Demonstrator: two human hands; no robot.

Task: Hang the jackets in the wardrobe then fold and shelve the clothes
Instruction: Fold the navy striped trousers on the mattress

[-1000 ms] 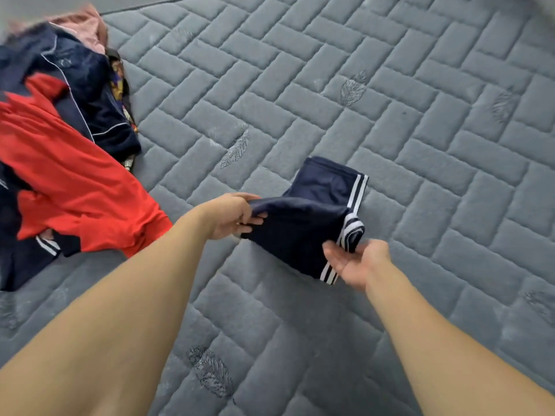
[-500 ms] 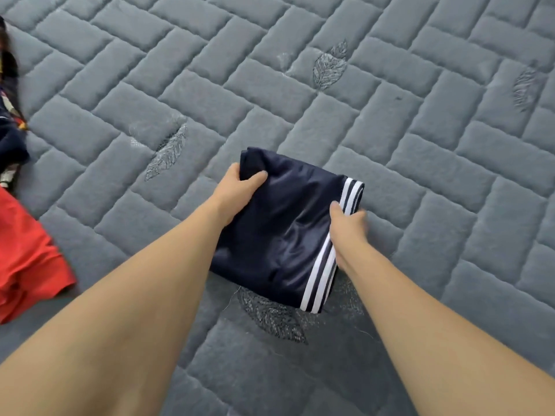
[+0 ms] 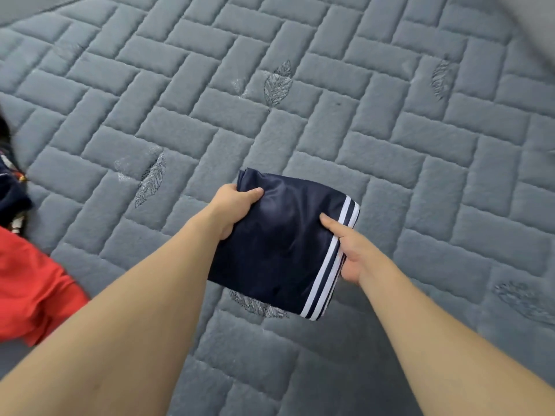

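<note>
**Folded shorts held at both edges, ready to carry**

The shorts [image 3: 279, 244] sit between the two hands, folded into a compact rectangle whose long axis runs from near-right to far-left, away from the person at a slant. The left hand [image 3: 234, 208] grips the far left edge, thumb on top and fingers curled under the fold. The right hand [image 3: 348, 253] holds the striped right edge, thumb lying flat on the cloth and fingers tucked beneath. Both hands are equally close to the bundle, each closed on its own side, so it can go up as one piece without a regrip. Whether it rests on the bed [image 3: 420, 175] or is already just clear of it cannot be told.

The shorts are navy, smooth and slightly shiny, likely slippery, with two white stripes [image 3: 327, 265] along the right edge. The layers may slide apart if only one hand bears them. The bed cover is grey plush, quilted in a brick-like herringbone with stitched leaves. At the left edge lie a red garment [image 3: 33, 289] and a dark pile [image 3: 12, 193], unfolded, well apart from the shorts.

No wardrobe or shelf is in view.
</note>
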